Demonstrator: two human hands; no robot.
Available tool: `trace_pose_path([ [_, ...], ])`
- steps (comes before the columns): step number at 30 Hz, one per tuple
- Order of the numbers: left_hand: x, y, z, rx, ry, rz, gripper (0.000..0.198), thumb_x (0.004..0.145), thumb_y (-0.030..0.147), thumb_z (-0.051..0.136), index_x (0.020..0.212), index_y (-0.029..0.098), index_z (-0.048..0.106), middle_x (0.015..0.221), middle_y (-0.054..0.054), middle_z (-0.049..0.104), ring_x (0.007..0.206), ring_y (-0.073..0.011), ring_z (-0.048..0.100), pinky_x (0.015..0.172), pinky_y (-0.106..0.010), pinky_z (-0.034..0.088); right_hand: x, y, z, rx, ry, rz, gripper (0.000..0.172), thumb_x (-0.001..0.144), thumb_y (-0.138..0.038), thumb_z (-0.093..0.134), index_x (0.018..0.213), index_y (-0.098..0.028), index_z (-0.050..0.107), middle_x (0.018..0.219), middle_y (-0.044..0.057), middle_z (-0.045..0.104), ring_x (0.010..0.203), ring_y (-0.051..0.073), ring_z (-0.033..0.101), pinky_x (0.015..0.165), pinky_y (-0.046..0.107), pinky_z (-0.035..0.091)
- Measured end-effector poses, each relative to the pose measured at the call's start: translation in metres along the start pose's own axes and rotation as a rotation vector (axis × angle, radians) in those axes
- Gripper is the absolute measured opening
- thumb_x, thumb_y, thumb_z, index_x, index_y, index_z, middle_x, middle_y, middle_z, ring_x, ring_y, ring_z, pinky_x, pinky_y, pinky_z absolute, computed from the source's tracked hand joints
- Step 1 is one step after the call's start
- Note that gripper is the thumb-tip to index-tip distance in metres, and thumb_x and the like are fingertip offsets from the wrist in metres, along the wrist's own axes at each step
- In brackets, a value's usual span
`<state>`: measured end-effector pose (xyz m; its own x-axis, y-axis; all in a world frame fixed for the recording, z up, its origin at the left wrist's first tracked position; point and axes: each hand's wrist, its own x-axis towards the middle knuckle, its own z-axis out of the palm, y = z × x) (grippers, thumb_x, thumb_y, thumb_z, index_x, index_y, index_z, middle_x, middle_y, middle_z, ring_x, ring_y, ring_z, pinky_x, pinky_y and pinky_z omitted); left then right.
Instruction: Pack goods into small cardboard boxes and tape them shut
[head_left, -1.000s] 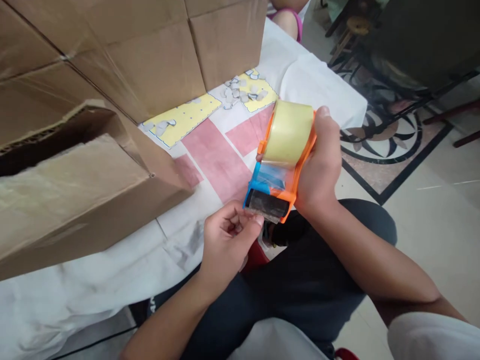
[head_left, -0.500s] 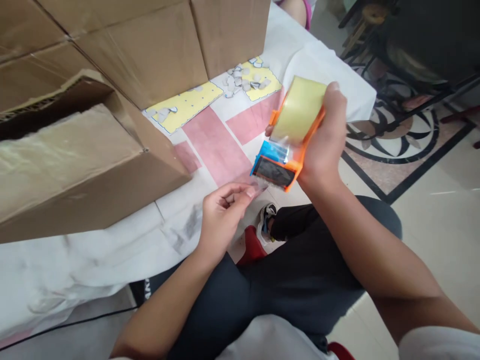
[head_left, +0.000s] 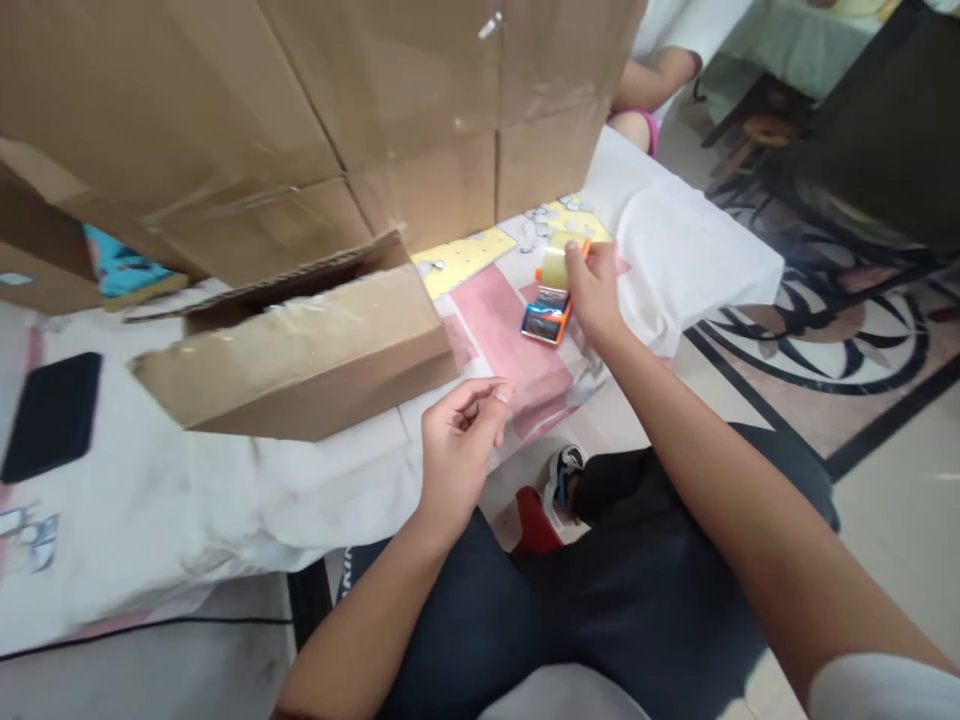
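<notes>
My right hand [head_left: 596, 290] is closed on an orange-and-blue tape dispenser [head_left: 551, 300] with a yellowish roll of packing tape, low over or resting on the pink-and-white cloth; which one, I cannot tell. My left hand [head_left: 461, 430] is raised in front of the table edge, thumb and fingers pinched together. A strip of clear tape showed at its fingertips a moment earlier; now it is too faint to make out. To its left, a cardboard box [head_left: 375, 375] with its opening facing up lies on the table, its flap standing.
Stacked cardboard boxes [head_left: 420, 90] line the back of the table. A black flat device [head_left: 56, 415] lies at the left on the white cloth [head_left: 285, 500]. Another person's arm [head_left: 656, 80] shows behind the boxes. A red stool part [head_left: 536, 525] stands below the table.
My right hand has carried the tape dispenser away from my left hand, back onto or just over the table. My left hand keeps its pinch. The view has swung to the left.
</notes>
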<state>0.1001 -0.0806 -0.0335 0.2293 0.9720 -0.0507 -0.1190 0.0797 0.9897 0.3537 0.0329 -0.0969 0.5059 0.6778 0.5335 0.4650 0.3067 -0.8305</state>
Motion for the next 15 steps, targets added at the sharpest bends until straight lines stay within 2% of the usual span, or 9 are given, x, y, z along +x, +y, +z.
trace_pose_path([
  [2, -0.003, 0.007, -0.013, 0.029, 0.053, 0.058, 0.021, 0.088, 0.038, 0.068, 0.09, 0.019, 0.075, 0.052, 0.006, 0.049, 0.048, -0.0074, 0.044, 0.049, -0.02, 0.035, -0.008, -0.024, -0.008, -0.059, 0.209, -0.022, 0.042, 0.089, -0.063, 0.06, 0.093, -0.023, 0.051, 0.082, 0.001, 0.049, 0.077, 0.016, 0.053, 0.066, 0.029, 0.045],
  [3, -0.004, 0.01, -0.019, 0.044, 0.079, 0.086, 0.02, 0.088, 0.038, 0.067, 0.09, 0.019, 0.075, 0.052, 0.006, 0.05, 0.049, -0.0076, 0.045, 0.049, -0.02, 0.036, -0.016, -0.042, -0.011, -0.065, 0.231, -0.052, 0.037, 0.09, -0.059, 0.061, 0.093, -0.023, 0.052, 0.081, 0.0, 0.048, 0.076, 0.016, 0.052, 0.066, 0.029, 0.044],
  [4, -0.005, 0.013, -0.026, 0.058, 0.104, 0.111, 0.02, 0.089, 0.037, 0.067, 0.09, 0.019, 0.075, 0.052, 0.006, 0.051, 0.049, -0.0078, 0.046, 0.05, -0.02, 0.037, -0.026, -0.063, -0.013, -0.047, 0.186, -0.083, 0.033, 0.092, -0.055, 0.06, 0.091, -0.023, 0.054, 0.079, 0.0, 0.047, 0.073, 0.015, 0.051, 0.065, 0.028, 0.043],
  [5, -0.006, 0.015, -0.032, 0.068, 0.128, 0.132, 0.02, 0.089, 0.037, 0.067, 0.09, 0.019, 0.075, 0.053, 0.006, 0.052, 0.049, -0.008, 0.046, 0.05, -0.02, 0.037, -0.036, -0.086, -0.012, -0.011, 0.076, -0.109, 0.029, 0.094, -0.052, 0.059, 0.09, -0.023, 0.056, 0.077, -0.001, 0.047, 0.069, 0.014, 0.05, 0.063, 0.028, 0.042],
  [7, -0.006, 0.019, -0.042, 0.074, 0.157, 0.155, 0.02, 0.09, 0.037, 0.066, 0.09, 0.019, 0.075, 0.054, 0.005, 0.052, 0.05, -0.0083, 0.047, 0.051, -0.02, 0.039, -0.059, -0.132, -0.006, 0.064, -0.27, -0.169, 0.025, 0.095, -0.047, 0.057, 0.095, -0.023, 0.062, 0.075, 0.0, 0.05, 0.063, 0.013, 0.047, 0.059, 0.028, 0.04],
  [9, -0.005, 0.022, -0.05, 0.053, 0.157, 0.16, 0.02, 0.091, 0.037, 0.065, 0.091, 0.019, 0.075, 0.054, 0.005, 0.052, 0.05, -0.0081, 0.047, 0.051, -0.02, 0.039, -0.076, -0.167, 0.006, 0.099, -0.599, -0.261, 0.023, 0.089, -0.041, 0.067, 0.101, -0.022, 0.065, 0.071, -0.002, 0.049, 0.06, 0.013, 0.045, 0.055, 0.027, 0.038],
  [11, -0.003, 0.024, -0.056, 0.014, 0.151, 0.161, 0.02, 0.091, 0.037, 0.065, 0.091, 0.019, 0.075, 0.054, 0.005, 0.052, 0.05, -0.0077, 0.047, 0.05, -0.02, 0.038, -0.086, -0.188, 0.019, 0.094, -0.712, -0.299, 0.015, 0.087, -0.03, 0.069, 0.099, -0.022, 0.066, 0.067, -0.003, 0.047, 0.057, 0.011, 0.043, 0.053, 0.026, 0.037],
  [13, -0.001, 0.026, -0.059, -0.023, 0.165, 0.172, 0.02, 0.091, 0.037, 0.066, 0.092, 0.02, 0.075, 0.053, 0.006, 0.051, 0.049, -0.0072, 0.046, 0.05, -0.019, 0.038, -0.086, -0.196, 0.03, 0.088, -0.697, -0.281, 0.004, 0.088, -0.022, 0.067, 0.092, -0.021, 0.067, 0.063, -0.005, 0.045, 0.055, 0.01, 0.042, 0.051, 0.025, 0.035],
  [15, 0.0, 0.028, -0.061, -0.037, 0.193, 0.18, 0.02, 0.091, 0.037, 0.066, 0.093, 0.02, 0.075, 0.053, 0.006, 0.05, 0.049, -0.0071, 0.046, 0.05, -0.019, 0.038, -0.08, -0.197, 0.039, 0.086, -0.679, -0.254, 0.003, 0.089, -0.02, 0.065, 0.086, -0.021, 0.066, 0.061, -0.005, 0.046, 0.053, 0.009, 0.041, 0.049, 0.024, 0.033],
])
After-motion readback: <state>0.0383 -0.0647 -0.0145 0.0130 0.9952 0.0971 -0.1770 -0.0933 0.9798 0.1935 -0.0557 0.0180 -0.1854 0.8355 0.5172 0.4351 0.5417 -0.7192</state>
